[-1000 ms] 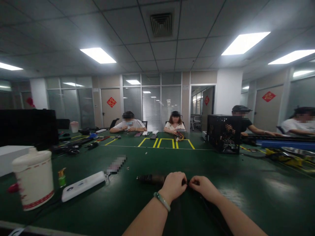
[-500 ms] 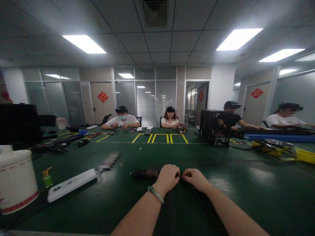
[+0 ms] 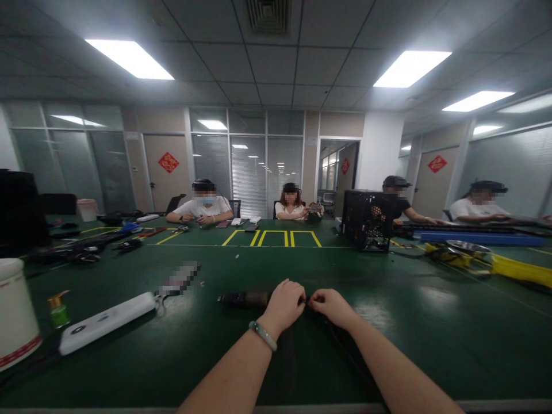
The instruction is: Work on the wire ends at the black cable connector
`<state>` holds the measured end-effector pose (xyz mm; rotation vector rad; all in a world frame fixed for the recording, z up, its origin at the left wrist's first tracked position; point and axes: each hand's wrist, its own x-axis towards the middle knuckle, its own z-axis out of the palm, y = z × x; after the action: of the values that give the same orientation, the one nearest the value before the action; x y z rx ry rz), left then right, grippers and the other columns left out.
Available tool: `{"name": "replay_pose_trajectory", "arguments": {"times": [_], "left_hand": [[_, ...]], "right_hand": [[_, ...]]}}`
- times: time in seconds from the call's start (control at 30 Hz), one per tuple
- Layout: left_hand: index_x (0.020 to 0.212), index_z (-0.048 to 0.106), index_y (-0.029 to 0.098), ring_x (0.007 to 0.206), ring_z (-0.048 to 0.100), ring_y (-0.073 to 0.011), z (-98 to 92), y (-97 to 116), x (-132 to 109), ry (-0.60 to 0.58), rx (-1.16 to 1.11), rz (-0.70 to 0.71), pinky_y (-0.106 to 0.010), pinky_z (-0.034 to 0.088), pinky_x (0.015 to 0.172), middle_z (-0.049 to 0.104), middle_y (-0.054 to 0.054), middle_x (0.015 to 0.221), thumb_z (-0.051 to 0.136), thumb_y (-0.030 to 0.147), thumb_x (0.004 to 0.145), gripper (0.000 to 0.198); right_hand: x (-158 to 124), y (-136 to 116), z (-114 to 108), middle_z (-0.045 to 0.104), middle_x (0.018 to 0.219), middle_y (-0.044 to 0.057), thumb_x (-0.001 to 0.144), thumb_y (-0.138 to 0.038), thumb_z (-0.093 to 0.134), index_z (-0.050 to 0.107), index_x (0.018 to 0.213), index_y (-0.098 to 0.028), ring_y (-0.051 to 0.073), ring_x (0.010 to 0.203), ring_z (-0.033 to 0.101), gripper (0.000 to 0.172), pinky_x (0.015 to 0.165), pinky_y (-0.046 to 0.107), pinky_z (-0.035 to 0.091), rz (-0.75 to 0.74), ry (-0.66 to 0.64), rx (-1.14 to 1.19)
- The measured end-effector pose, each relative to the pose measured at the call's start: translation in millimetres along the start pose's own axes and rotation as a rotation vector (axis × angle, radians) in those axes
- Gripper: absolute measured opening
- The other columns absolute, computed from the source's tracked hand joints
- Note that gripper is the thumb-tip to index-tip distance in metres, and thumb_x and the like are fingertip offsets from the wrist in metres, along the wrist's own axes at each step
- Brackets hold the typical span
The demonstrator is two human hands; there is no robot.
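A dark, cylindrical corded tool that looks like an electric screwdriver (image 3: 248,299) lies sideways on the green table, its narrow tip pointing left. My left hand (image 3: 283,305), with a pale bangle on the wrist, is closed around its rear end and hides that part. Close beside it, my right hand (image 3: 332,307) pinches at the tool's back end, where the black cord (image 3: 348,349) begins. The cord runs from there down toward the near edge, partly under my right forearm. Just what lies between the right fingertips is too small to see clearly.
To the left are a white power strip (image 3: 107,323), a small green bottle (image 3: 58,310) and a white tub (image 3: 17,316). A black computer case (image 3: 366,221) stands at the far right, near yellow trays (image 3: 521,270). Several people sit across the table.
The view has shifted slightly, so everything appears further left. Both hands keep their hold at the tool's rear end, with a slight change in the fingers.
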<state>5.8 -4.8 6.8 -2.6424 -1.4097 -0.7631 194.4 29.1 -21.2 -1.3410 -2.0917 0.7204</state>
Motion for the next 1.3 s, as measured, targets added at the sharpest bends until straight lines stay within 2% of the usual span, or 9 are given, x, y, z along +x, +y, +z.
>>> {"name": "replay_pose_trajectory", "arguments": {"times": [0.4, 0.7, 1.0, 1.17, 1.3], "left_hand": [[0.089, 0.061, 0.022, 0.096, 0.054, -0.0171, -2.1, -1.3, -0.8, -0.045, -0.056, -0.027, -0.04, 0.027, 0.106, 0.062, -0.001, 0.097, 0.055, 0.029, 0.083, 0.011], [0.087, 0.062, 0.02, 0.094, 0.054, -0.0187, -1.2, -1.9, 0.7, -0.065, -0.014, -0.036, -0.034, 0.039, 0.09, 0.063, -0.003, 0.093, 0.055, 0.025, 0.081, 0.01], [0.086, 0.06, 0.022, 0.089, 0.054, -0.0174, 5.7, -6.7, 1.4, -0.043, -0.02, -0.003, -0.031, 0.041, 0.083, 0.062, -0.001, 0.091, 0.053, 0.025, 0.083, 0.008], [0.087, 0.061, 0.024, 0.089, 0.055, -0.0171, 4.5, -8.3, 0.8, -0.064, -0.046, -0.031, -0.031, 0.042, 0.08, 0.063, 0.0, 0.091, 0.054, 0.028, 0.084, 0.009], [0.094, 0.061, 0.024, 0.093, 0.055, -0.0182, 1.0, -7.5, 0.4, -0.095, -0.058, -0.078, -0.031, 0.042, 0.081, 0.063, 0.0, 0.096, 0.056, 0.031, 0.083, 0.015]], "right_hand": [[-1.4, -2.5, -1.0, 0.069, 0.076, 0.003, 0.077, -0.035, 0.058, 0.071, 0.083, -0.017, 0.015, 0.066, 0.06, 0.023, 0.061, 0.023, 0.042, 0.003, -0.005, 0.004], [0.5, -1.4, 0.9, 0.069, 0.072, 0.003, 0.076, -0.032, 0.059, 0.071, 0.08, -0.017, 0.015, 0.063, 0.059, 0.02, 0.058, 0.022, 0.04, 0.006, 0.017, -0.015], [-2.1, -4.9, -0.4, 0.069, 0.072, 0.002, 0.078, -0.033, 0.058, 0.071, 0.081, -0.018, 0.015, 0.065, 0.059, 0.02, 0.06, 0.023, 0.041, -0.04, 0.027, -0.041], [-2.2, -5.7, 0.2, 0.07, 0.077, 0.001, 0.078, -0.032, 0.057, 0.07, 0.083, -0.019, 0.015, 0.071, 0.06, 0.019, 0.065, 0.023, 0.042, -0.08, 0.034, -0.026], [-2.2, -5.6, -0.6, 0.069, 0.076, 0.002, 0.078, -0.033, 0.057, 0.07, 0.083, -0.018, 0.016, 0.07, 0.061, 0.021, 0.063, 0.024, 0.042, -0.052, 0.002, -0.002]]}}
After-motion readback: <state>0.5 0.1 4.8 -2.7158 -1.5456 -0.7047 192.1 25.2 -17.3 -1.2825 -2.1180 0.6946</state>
